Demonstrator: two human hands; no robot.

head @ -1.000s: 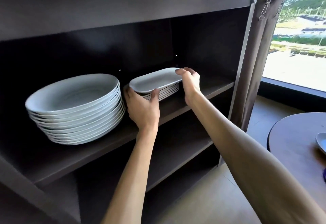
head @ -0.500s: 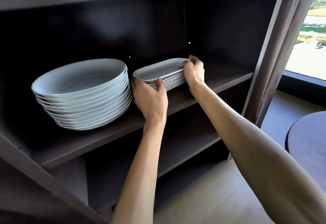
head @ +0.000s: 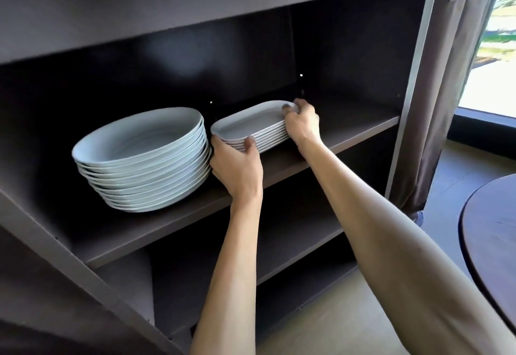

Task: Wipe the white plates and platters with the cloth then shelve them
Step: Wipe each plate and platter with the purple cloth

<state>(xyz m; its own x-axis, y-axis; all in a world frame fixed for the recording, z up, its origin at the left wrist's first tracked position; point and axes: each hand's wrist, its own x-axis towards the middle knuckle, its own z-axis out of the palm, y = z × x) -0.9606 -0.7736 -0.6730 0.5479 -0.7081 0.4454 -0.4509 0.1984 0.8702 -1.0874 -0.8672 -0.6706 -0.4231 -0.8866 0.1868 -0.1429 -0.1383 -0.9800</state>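
Round table (head: 497, 243): cut off at the right edge. Left hand (head: 237, 169): fingers hidden behind the platter stack (head: 251, 128). Lower platters: only rims show. Cabinet (head: 195, 19): top and left side cropped. Curtain (head: 458, 75): top cropped.

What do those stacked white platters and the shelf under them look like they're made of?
Platters: likely glazed ceramic, judging by the smooth white surface with a soft sheen and thick rounded rims. Shelf: dark brown and matte, possibly laminated board or painted metal; the view leaves it open.
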